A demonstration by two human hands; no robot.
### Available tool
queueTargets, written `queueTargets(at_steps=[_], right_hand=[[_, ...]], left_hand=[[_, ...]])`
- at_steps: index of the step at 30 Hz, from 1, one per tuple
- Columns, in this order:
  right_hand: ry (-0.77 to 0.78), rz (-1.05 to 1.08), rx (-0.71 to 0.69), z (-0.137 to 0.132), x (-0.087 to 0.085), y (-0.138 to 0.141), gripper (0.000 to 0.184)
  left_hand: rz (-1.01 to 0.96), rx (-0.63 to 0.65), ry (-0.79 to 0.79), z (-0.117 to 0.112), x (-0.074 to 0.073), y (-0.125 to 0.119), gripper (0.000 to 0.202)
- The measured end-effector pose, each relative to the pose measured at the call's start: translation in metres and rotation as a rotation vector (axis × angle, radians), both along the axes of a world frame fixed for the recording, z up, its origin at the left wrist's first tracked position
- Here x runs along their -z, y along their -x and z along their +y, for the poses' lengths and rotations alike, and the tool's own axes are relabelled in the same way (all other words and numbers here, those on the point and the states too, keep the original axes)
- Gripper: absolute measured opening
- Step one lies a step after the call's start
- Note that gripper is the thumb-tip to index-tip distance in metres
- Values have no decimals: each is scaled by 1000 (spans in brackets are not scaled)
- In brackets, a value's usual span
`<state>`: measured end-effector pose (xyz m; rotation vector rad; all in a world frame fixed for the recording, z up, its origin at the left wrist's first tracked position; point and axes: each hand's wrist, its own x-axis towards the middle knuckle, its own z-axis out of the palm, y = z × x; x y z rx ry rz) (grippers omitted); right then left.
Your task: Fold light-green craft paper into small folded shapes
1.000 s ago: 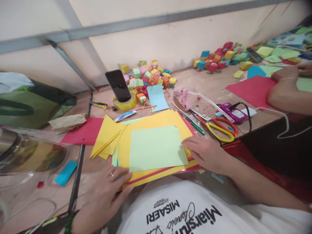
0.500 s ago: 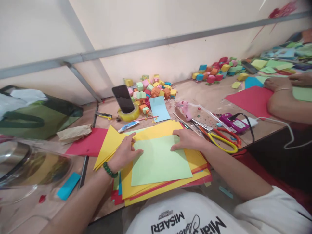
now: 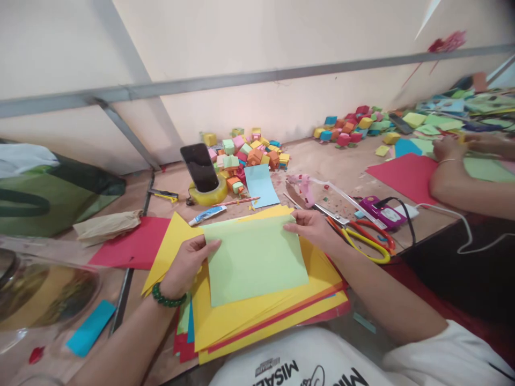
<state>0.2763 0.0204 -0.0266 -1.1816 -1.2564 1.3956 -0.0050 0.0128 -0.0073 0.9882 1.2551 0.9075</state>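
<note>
A light green paper sheet (image 3: 253,260) lies on top of a stack of yellow and red paper sheets (image 3: 261,316) in front of me. My left hand (image 3: 185,265) pinches the green sheet's far left corner, a green bead bracelet on its wrist. The far right corner is pinched by my right hand (image 3: 311,228). Both far corners look slightly raised off the stack.
Scissors with red and yellow handles (image 3: 364,238), a pink glue gun (image 3: 306,185) and a purple device (image 3: 382,212) lie to the right. A phone (image 3: 200,167) leans in a tape roll. Folded paper cubes (image 3: 245,153) pile by the wall. Another person's arm (image 3: 462,179) rests at right. A green bag (image 3: 48,193) sits left.
My hands moved from the near edge of the stack to the green sheet's far corners and took hold of them. The view shifted a little.
</note>
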Motion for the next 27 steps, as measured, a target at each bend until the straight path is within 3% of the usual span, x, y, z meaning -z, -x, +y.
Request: queueTargets(at_steps=[15, 24, 27], right_hand=[[-86, -99, 159, 5, 13, -3, 34], [-192, -109, 243, 10, 16, 3, 41], [-203, -136, 224, 9, 13, 4, 46]], left_hand=[[-10, 7, -84, 5, 22, 9, 45], [-19, -27, -65, 3, 8, 3, 47], [38, -13, -117, 5, 12, 5, 49]])
